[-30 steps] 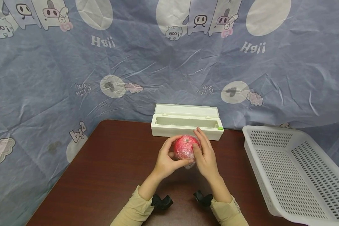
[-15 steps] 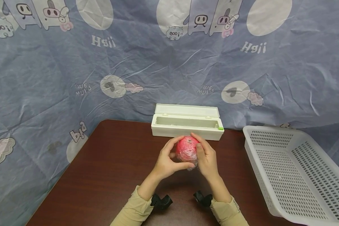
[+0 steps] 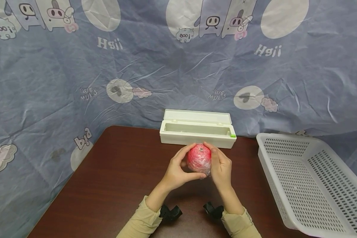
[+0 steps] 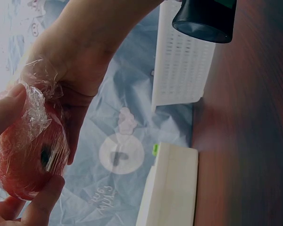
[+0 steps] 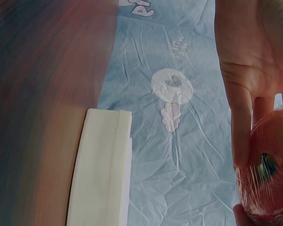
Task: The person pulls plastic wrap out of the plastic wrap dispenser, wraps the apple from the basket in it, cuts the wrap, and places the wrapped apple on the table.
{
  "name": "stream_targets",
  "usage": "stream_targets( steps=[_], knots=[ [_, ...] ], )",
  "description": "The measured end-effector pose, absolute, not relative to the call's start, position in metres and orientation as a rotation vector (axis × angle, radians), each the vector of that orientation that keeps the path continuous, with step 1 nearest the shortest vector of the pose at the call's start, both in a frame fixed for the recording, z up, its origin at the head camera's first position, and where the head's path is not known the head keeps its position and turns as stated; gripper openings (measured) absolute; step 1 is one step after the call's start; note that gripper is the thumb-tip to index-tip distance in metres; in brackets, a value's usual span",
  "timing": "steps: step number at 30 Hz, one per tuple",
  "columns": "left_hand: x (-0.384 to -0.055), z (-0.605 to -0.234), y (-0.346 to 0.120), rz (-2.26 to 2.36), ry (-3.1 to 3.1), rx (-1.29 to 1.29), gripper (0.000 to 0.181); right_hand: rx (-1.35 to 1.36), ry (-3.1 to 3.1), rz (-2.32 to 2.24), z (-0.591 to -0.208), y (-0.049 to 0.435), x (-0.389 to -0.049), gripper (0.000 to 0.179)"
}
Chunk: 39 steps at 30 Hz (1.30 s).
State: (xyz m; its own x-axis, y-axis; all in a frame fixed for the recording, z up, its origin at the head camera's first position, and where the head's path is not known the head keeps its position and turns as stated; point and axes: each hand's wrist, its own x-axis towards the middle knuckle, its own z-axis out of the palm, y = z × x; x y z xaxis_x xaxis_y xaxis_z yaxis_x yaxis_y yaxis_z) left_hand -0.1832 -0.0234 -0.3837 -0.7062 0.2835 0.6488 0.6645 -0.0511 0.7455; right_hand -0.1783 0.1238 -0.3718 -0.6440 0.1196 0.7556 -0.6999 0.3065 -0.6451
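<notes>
A round red apple-like fruit (image 3: pixel 199 159) wrapped in clear cling film is held up over the table between both hands. My left hand (image 3: pixel 176 171) grips its left side, fingers behind and thumb along the lower front. My right hand (image 3: pixel 221 168) holds the right side, with its fingertips at the upper edge. In the left wrist view, crumpled film (image 4: pixel 37 110) bunches on the fruit beside a thumb. A dark hollow shows through the film on the fruit (image 5: pixel 262 188) in the right wrist view. Part of the right hand's grip is hidden behind the fruit.
A long white box (image 3: pixel 196 138) with its lid raised stands at the table's back edge, a green tab at its right end. On the right is a white perforated basket (image 3: pixel 269 178). The brown table (image 3: pixel 116 178) meets a patterned blue cloth (image 3: pixel 166 72) behind.
The fruit has shifted slightly right, with the left hand following. My right hand's fingers, first raised and extended beside the fruit, have closed in against its upper right side.
</notes>
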Motion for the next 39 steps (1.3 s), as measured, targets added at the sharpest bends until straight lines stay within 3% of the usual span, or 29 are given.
stream_targets(
  steps=[14,33,39],
  knots=[
    [-0.184,-0.386,-0.022,-1.795,-1.938,-0.991,0.083,0.5,-1.867,1.412,-0.372,0.128,-0.18,0.023],
    [-0.186,-0.387,-0.025,-2.017,-1.992,-0.792,0.08,0.637,-2.159,1.51,-0.399,0.142,-0.194,0.049],
    [-0.187,-0.388,-0.025,-2.007,-1.978,-0.782,0.076,0.629,-2.135,1.453,-0.389,0.136,-0.189,0.045]
  ],
)
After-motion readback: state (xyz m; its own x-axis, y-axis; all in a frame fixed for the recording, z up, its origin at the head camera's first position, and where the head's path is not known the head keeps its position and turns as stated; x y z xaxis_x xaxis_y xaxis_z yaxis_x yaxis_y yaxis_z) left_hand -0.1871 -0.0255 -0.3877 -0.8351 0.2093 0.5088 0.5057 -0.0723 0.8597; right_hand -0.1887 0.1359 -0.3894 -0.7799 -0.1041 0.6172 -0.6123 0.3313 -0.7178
